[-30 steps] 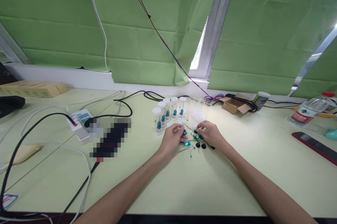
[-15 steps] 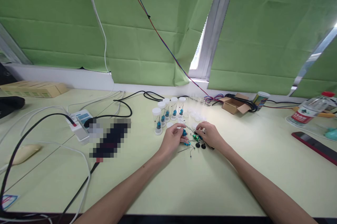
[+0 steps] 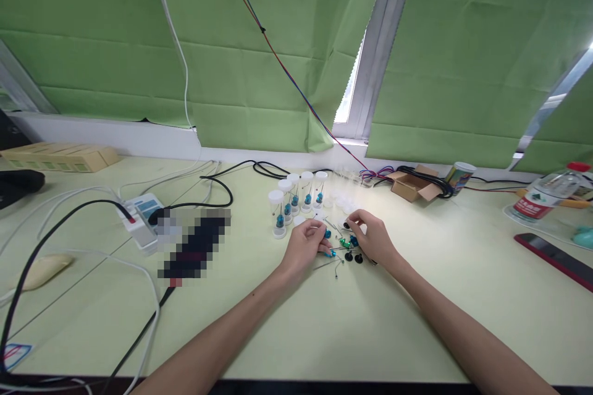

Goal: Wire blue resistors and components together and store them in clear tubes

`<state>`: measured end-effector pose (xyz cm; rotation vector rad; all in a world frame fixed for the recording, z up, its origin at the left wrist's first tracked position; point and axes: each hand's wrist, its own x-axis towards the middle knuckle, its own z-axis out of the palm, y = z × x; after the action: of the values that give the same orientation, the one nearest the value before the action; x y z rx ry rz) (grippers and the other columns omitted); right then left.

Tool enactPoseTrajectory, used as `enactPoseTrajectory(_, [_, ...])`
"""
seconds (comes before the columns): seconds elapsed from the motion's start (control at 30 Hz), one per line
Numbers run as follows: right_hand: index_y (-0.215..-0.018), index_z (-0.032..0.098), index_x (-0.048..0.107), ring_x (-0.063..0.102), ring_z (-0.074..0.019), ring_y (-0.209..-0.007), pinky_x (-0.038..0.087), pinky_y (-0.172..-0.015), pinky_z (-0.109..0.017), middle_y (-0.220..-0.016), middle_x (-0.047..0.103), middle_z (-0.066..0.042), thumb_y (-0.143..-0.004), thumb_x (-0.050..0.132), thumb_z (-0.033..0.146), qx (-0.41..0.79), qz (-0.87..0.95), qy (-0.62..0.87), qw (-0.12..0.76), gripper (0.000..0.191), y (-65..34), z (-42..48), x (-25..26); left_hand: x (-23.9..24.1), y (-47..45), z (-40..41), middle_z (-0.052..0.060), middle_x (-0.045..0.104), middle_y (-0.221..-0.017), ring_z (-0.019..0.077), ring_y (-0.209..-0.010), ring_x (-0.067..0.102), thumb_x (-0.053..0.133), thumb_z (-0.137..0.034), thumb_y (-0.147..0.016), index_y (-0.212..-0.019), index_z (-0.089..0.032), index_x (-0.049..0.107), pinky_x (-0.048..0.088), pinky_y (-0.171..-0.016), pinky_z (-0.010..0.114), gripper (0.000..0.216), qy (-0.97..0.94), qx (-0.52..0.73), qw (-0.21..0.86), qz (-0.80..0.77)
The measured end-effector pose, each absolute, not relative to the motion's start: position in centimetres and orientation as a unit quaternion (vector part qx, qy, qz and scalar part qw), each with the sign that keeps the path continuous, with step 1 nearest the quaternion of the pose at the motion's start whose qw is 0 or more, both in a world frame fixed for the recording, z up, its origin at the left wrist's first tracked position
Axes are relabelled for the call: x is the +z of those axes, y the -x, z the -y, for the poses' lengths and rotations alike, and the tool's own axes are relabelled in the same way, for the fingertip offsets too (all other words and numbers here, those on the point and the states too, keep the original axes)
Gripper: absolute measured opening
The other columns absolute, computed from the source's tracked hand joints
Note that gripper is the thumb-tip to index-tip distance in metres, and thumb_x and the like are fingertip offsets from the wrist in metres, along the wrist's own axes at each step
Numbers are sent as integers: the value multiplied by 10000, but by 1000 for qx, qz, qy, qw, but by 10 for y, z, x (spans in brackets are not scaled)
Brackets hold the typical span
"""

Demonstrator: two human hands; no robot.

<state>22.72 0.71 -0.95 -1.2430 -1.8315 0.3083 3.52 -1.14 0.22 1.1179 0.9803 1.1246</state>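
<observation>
My left hand [image 3: 304, 246] is closed in a pinch on a small blue metallic part [image 3: 327, 234]. Opposite it, my right hand [image 3: 374, 239] pinches a small black round piece [image 3: 346, 225] between thumb and fingertips, just above the table. Between and below the hands lie a green metallic part [image 3: 344, 243], another blue part [image 3: 330, 253], two black disc-shaped pieces [image 3: 353, 258] and several thin metal rods [image 3: 336, 269]. Behind my left hand stand several clear capped tubes [image 3: 278, 214], with blue parts and rods inside.
An open cardboard box [image 3: 414, 185] with black cable and a printed can [image 3: 459, 177] stand at the back. To the right are a water bottle [image 3: 540, 197] and a phone [image 3: 553, 260]. On the left lie a power strip [image 3: 141, 225] and loose cables.
My right hand has lifted slightly away from the green part, with the black piece now showing at its fingertips. My left hand has hardly moved.
</observation>
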Motion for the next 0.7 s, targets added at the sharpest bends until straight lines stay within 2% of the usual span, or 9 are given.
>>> enactPoseTrajectory(0.1, [-843,205,565,648,-212,-807,538,-797,-385,-856,672,-72,-916,521,373,198,703,481,486,188,-220,0,-3,3,-35,12,-3,608,-611,101,-494,592,673,-396,-803,-825,-168,569,505,-548,238,251,-486,489,589,-422])
enactPoseTrajectory(0.23, [-824,197,538,689,-219,-770,565,-724,-366,-885,681,-85,-859,589,506,353,640,453,511,315,-211,6,3,0,-35,10,-11,599,-625,93,-505,578,671,-347,-806,-821,-169,561,490,-544,231,210,-487,494,583,-424])
enactPoseTrajectory(0.37, [-802,188,547,664,-168,-721,551,-734,-327,-911,699,-80,-786,680,515,455,583,436,513,353,-207,9,5,2,-36,10,-2,613,-696,101,-541,612,673,-281,-803,-853,-164,589,519,-578,252,152,-471,502,587,-426])
enactPoseTrajectory(0.6, [-797,184,621,603,-140,-684,508,-694,-299,-856,703,-52,-762,720,478,498,582,428,480,313,-206,14,8,7,-35,14,26,639,-703,112,-583,629,632,-215,-832,-896,-137,650,562,-649,281,103,-460,492,604,-426])
enactPoseTrajectory(0.7, [-783,178,639,580,-141,-645,487,-650,-295,-741,657,-21,-749,725,487,488,597,432,469,323,-204,15,9,4,-36,13,37,649,-725,132,-640,643,637,-217,-825,-892,-136,656,576,-674,304,107,-459,495,606,-420])
